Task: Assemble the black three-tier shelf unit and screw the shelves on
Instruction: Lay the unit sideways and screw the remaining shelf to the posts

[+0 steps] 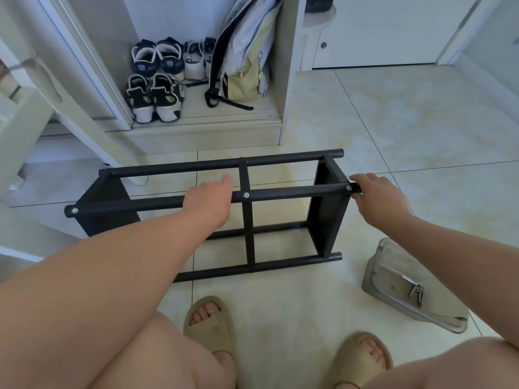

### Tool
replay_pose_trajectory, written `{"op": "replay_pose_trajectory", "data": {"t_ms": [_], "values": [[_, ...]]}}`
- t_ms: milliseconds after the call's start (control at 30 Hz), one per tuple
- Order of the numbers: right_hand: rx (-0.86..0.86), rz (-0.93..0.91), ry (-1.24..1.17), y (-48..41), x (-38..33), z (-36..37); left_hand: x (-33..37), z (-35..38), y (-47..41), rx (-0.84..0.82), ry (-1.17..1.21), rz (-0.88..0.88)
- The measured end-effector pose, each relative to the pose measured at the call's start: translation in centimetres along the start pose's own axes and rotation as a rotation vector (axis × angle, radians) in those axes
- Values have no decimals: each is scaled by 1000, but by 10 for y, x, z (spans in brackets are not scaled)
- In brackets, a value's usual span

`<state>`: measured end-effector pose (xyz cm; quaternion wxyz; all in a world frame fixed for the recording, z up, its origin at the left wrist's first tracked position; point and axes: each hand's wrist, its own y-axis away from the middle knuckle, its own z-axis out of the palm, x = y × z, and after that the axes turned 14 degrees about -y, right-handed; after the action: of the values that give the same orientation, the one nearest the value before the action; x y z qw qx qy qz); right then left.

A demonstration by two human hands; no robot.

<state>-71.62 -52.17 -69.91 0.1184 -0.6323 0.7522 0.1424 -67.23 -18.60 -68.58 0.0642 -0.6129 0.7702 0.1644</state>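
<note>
The shelf unit [248, 220] lies on its side on the floor [393, 136], right in front of me. My L hand [209, 199] is wrapped over the top near pole [295, 191], about halfway along, just L of a screw head. My R hand [376, 192] is at the R end of the same pole, fingers curled tight on the tip, next to another screw head. Both hands are holding that pole.

By my R arm there's a clear tub [373, 273] on the floor w/ a few loose screws [417, 290] in it. It's near the unit but not touching. My feet in tan slippers [209, 321] are just this side of the unit.

Behind the unit is a white cupboard [210, 130] w/ shoes [154, 96] & a bag [244, 60] inside. It's close to the far pole.
</note>
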Motion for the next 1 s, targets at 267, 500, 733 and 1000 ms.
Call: {"op": "replay_pose_trajectory", "data": {"t_ms": [267, 500, 733, 1000], "values": [[-203, -87, -122, 14, -15, 9, -6, 3, 2, 2, 6, -6], [-143, -97, 5, -10, -8, 36, -7, 26, -37, 89, 31, -62], [-28, -21, -5, -76, -13, 97, 7, 62, -113, 96, 13, -152], [-20, 39, -75, -155, 0, 167, 22, 115, -195, 7, 74, -178]]}}
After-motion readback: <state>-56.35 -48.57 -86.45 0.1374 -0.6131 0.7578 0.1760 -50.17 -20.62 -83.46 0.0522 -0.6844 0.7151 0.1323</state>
